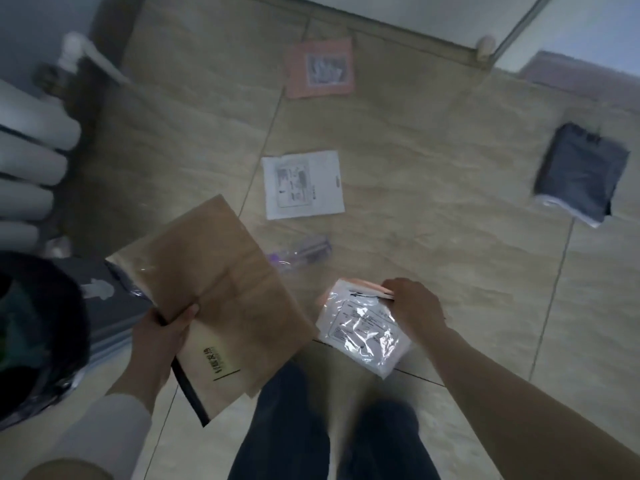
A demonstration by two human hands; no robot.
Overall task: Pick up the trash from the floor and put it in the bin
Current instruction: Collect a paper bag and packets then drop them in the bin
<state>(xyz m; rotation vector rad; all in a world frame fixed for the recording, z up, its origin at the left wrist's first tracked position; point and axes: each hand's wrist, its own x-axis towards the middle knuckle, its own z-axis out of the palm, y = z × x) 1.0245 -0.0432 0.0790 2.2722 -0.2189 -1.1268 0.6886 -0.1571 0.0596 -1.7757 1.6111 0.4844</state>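
My left hand [162, 336] grips a flat brown paper bag [221, 299] with a black edge, held above the floor. My right hand [414, 306] pinches the top edge of a shiny clear plastic packet [363, 329] with a white printed sheet inside. A bin lined with a black bag [38, 337] stands at the lower left, beside my left hand. On the tiled floor lie a white printed packet [303, 183], a pink packet [320, 69], a dark grey packet [581, 173] and a clear purple wrapper [301, 254].
A white radiator [31, 150] runs along the left wall. A dark flat item [110, 306] lies by the bin under the paper bag. My legs in dark trousers [329, 427] stand at the bottom centre. A door frame [485, 46] is at the top right.
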